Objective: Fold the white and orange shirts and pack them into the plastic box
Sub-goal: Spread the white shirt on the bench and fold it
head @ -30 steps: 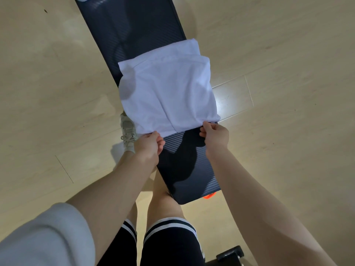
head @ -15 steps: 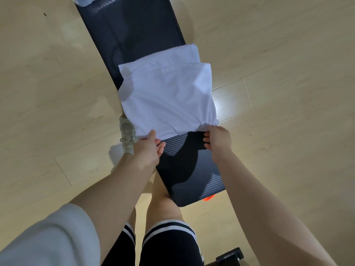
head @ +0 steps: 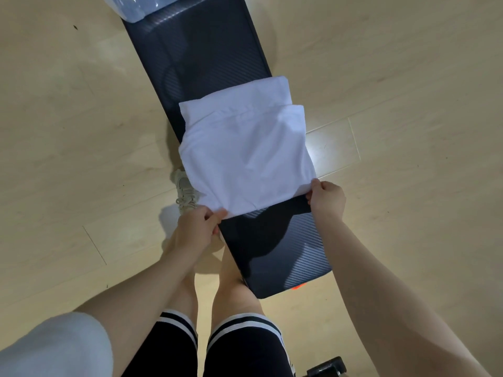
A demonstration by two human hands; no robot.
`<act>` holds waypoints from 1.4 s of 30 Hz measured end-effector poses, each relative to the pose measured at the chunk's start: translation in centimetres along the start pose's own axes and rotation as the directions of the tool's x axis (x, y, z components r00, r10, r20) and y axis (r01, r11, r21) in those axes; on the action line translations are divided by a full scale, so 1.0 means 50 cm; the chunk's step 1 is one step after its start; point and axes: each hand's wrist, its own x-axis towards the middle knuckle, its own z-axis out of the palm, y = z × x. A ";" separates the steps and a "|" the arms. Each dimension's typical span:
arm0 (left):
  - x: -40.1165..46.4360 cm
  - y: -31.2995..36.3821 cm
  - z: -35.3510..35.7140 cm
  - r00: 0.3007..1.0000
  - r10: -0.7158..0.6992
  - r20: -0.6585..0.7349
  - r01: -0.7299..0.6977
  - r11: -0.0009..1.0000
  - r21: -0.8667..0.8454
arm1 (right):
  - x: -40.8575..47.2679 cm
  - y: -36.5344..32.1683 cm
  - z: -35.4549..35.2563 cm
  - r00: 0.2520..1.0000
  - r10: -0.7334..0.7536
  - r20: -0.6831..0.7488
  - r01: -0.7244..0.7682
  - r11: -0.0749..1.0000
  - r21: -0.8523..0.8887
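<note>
Now both hands, left hand (head: 196, 227) and right hand (head: 326, 198), pinch the white shirt (head: 245, 159)

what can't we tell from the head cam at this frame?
- Plastic box: cut off by the top edge; contents unreadable.
- Orange shirt: not identifiable; only an orange sliver shows under the bench end.
- White shirt: layers beneath the top fold hidden.
- Left hand and right hand: fingers partly tucked under the cloth.

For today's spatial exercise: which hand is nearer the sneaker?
Left. The left hand sits just beside the sneaker; the right hand is across the white shirt.
</note>
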 end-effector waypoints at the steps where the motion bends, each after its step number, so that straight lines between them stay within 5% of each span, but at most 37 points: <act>1: 0.008 -0.002 0.001 0.998 -0.017 0.069 0.012 0.997 0.070 | 0.004 0.002 0.000 1.000 0.019 0.025 -0.018 0.998 -0.056; 5: 0.028 0.042 -0.013 0.942 -0.233 0.241 0.171 0.953 0.250 | 0.005 -0.022 0.000 0.998 -0.061 -0.031 0.053 0.976 -0.212; 10: 0.072 0.117 -0.089 0.989 -0.040 -0.144 0.046 0.998 0.043 | 0.009 -0.120 0.033 0.918 -0.397 0.014 0.392 0.901 -0.187; 13: 0.129 0.122 -0.110 0.964 -0.148 -0.219 0.105 0.974 -0.198 | 0.037 -0.192 0.057 0.958 -0.288 0.003 0.288 0.956 -0.051; 17: 0.170 0.124 -0.121 0.975 -0.179 -0.134 0.142 0.959 -0.244 | 0.062 -0.243 0.064 0.971 -0.232 -0.062 0.229 0.972 -0.051; 28: 0.119 0.187 -0.218 0.983 0.146 -0.112 -0.154 0.986 -0.070 | -0.007 -0.216 -0.001 0.904 -0.403 -0.144 0.366 0.902 -0.231; 30: 0.120 0.208 -0.227 0.972 0.217 -0.086 -0.223 0.973 -0.066 | -0.019 -0.234 -0.011 0.888 -0.449 -0.096 0.433 0.889 -0.150; 32: 0.130 0.224 -0.230 0.967 0.253 -0.030 -0.255 0.954 -0.155 | -0.021 -0.261 -0.012 0.922 -0.381 0.060 0.373 0.921 0.111; 36: 0.186 0.223 -0.225 0.977 0.178 0.119 -0.109 0.892 -0.438 | 0.020 -0.303 0.005 0.944 -0.221 0.243 0.081 0.873 0.481; 39: 0.242 0.195 -0.212 0.995 0.074 0.064 -0.038 0.894 -0.447 | 0.074 -0.308 0.033 0.979 -0.155 0.129 0.095 0.918 0.385; 42: 0.271 0.174 -0.200 0.991 0.010 -0.131 -0.053 0.940 -0.336 | 0.092 -0.308 0.055 0.982 -0.187 0.035 0.172 0.951 0.258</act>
